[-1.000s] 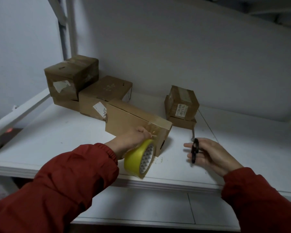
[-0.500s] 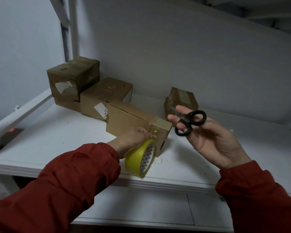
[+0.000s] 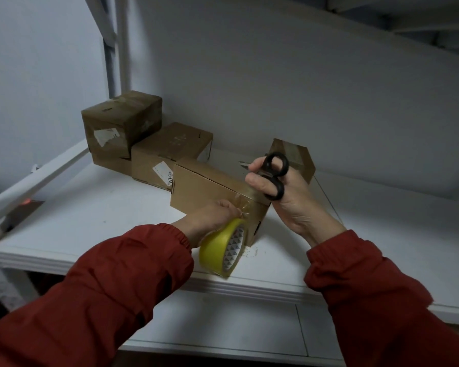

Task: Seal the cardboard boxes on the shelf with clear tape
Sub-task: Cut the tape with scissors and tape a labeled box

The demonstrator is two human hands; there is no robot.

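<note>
Two red sleeves reach in from the near edge. The left hand (image 3: 210, 217) is curled over a yellow tape roll (image 3: 217, 250), gripping it so the roll stands on edge on the white shelf (image 3: 104, 215), close to its near lip. The fingertips of this hand pinch the clear tape (image 3: 245, 196) where it leaves the roll. The strip runs up from there over the near right end of the closest cardboard box (image 3: 204, 192) and shows as a glossy band on the box's top. This long box lies flat on the shelf at an angle, with its taped end touching the roll.

Just right of that end, the right hand (image 3: 294, 205) is raised above the shelf and closed round a pair of black scissors (image 3: 279, 190), with fingers through the handle loops. The blades point left and away over the box, and look closed together.

Behind the right hand stands a small box (image 3: 301, 157), partly hidden by it. To the far left, a mid-sized box (image 3: 175, 141) with a white label sits just behind the closest box. Left of it, a taped box (image 3: 122, 120) is stacked on a lower box (image 3: 110, 162), next to a white upright post (image 3: 119, 49) and the pale back wall.
</note>
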